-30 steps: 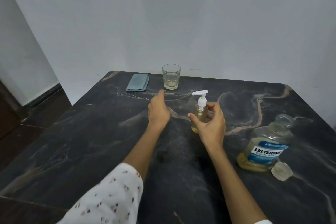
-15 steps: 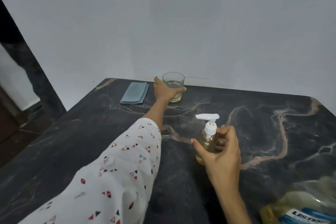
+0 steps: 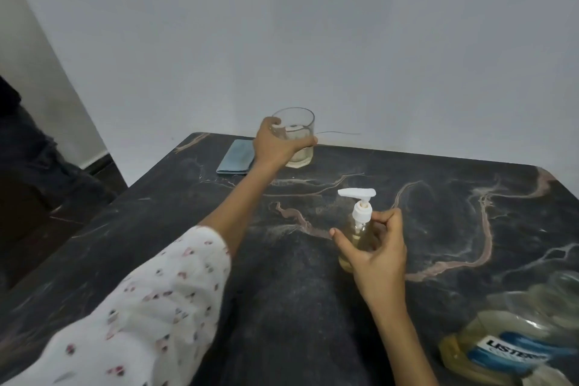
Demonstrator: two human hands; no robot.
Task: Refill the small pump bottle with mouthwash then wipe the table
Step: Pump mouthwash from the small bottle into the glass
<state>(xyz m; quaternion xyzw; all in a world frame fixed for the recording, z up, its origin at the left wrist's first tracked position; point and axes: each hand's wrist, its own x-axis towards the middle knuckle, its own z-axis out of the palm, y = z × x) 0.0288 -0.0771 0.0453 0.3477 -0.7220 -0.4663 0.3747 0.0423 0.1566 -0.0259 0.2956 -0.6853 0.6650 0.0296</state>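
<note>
1. Broadly, the dark marble table [image 3: 188,260] carries everything.
2. Right of the small pump bottle [image 3: 357,232], at the table's near edge, lies the blurred mouthwash bottle [image 3: 513,338].
3. Beyond the pump bottle, to its left, the left hand [image 3: 275,144] wraps curled fingers around the glass [image 3: 297,138].
4. Against the pump bottle, the right hand [image 3: 379,257] clamps thumb and fingers on its body.
5. Left of the glass lies a folded blue cloth [image 3: 236,157].
</note>
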